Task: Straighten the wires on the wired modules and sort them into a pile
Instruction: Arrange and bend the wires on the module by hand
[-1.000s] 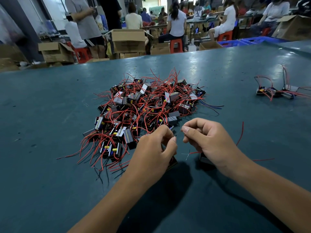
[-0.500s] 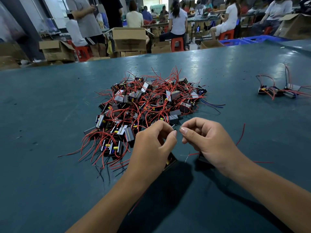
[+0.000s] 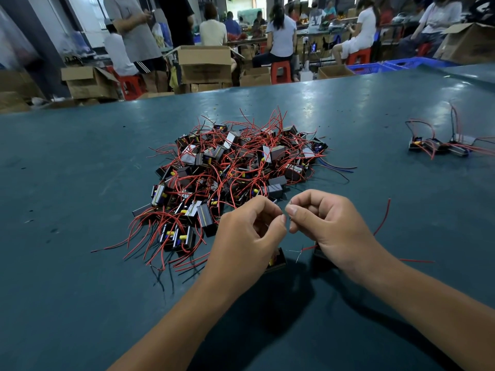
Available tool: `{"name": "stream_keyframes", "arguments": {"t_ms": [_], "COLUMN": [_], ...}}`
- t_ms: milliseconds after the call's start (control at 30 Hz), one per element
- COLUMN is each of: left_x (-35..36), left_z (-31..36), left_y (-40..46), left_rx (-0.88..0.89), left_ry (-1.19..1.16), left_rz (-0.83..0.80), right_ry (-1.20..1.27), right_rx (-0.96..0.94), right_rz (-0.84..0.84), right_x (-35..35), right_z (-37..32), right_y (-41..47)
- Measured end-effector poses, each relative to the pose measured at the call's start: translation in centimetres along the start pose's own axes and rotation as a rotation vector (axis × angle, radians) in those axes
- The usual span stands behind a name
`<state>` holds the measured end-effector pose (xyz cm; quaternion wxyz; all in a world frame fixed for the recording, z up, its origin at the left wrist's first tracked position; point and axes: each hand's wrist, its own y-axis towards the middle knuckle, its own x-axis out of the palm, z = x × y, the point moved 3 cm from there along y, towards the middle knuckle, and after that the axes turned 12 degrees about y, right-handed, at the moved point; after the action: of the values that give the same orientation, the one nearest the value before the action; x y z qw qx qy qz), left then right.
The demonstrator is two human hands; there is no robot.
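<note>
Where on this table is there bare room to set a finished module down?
Bare table left of the big pile, and between it and the small group at right. Crowded: the big pile itself, and around both hands.

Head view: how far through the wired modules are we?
Early. Done: a small group of black modules with red wires lies apart at the far right. In hand: left hand and right hand pinch a thin wire, two modules lying beneath them. Left: the big tangled heap of black red-wired modules.
</note>
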<state>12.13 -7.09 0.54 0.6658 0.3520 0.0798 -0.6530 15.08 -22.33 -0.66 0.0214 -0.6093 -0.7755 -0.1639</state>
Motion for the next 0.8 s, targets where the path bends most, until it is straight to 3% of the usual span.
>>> {"name": "stream_keyframes", "arguments": {"t_ms": [167, 467, 800], "left_x": [-0.9, -1.5, -1.1], "left_z": [-0.1, 0.5, -0.4], "left_y": [0.6, 0.7, 0.9], "left_rx": [0.065, 0.181, -0.159], "left_ry": [0.016, 0.213, -0.193], "left_rz": [0.082, 0.087, -0.206], "right_ry": [-0.154, -0.415, -0.747], "right_rx": [-0.064, -0.205, -0.385], "right_rz": [-0.055, -0.112, -0.218], "right_x": [0.0, 0.1, 0.8], "right_z": [-0.5, -1.3, -2.6], "right_y": [-0.1, -0.6, -1.4]}}
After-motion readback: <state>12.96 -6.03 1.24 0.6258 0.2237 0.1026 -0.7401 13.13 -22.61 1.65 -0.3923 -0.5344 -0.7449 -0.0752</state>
